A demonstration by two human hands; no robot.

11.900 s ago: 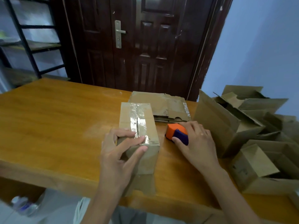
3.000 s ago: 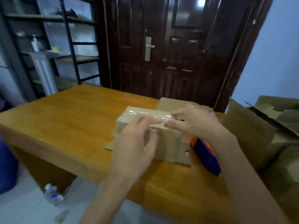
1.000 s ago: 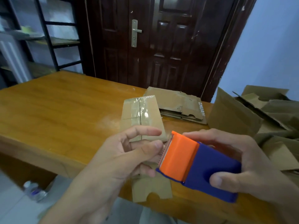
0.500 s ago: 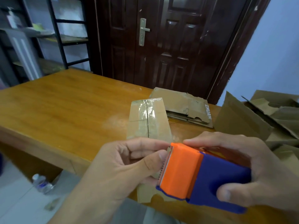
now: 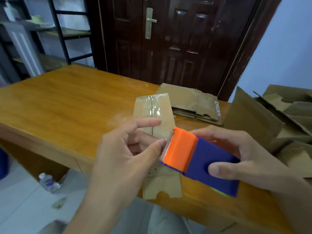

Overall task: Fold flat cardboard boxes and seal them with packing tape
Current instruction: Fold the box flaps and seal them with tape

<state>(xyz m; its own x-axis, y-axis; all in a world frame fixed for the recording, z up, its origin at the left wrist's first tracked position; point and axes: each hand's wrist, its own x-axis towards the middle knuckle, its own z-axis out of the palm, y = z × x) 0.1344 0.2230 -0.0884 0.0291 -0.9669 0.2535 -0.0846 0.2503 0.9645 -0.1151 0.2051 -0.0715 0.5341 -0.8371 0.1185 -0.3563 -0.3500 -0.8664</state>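
step: freeing tape end | right hand [image 5: 249, 159] grips tape dispenser [image 5: 199, 161] above taped box [image 5: 154, 114] | left hand [image 5: 125, 154] fingers [image 5: 156, 146] pinch at its blade | next: draw tape onto box

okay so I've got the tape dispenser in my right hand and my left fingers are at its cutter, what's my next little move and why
Probably pull the tape end out toward the box. Your left hand pinches at the toothed edge of the dispenser, which the right hand grips, and the box's near flap hangs open, untaped.

Right hand [image 5: 249, 159] grips the tape dispenser [image 5: 200, 162] above the surface [image 5: 64, 102]; left hand [image 5: 125, 157] pinches at its serrated edge, over the taped box [image 5: 155, 114].
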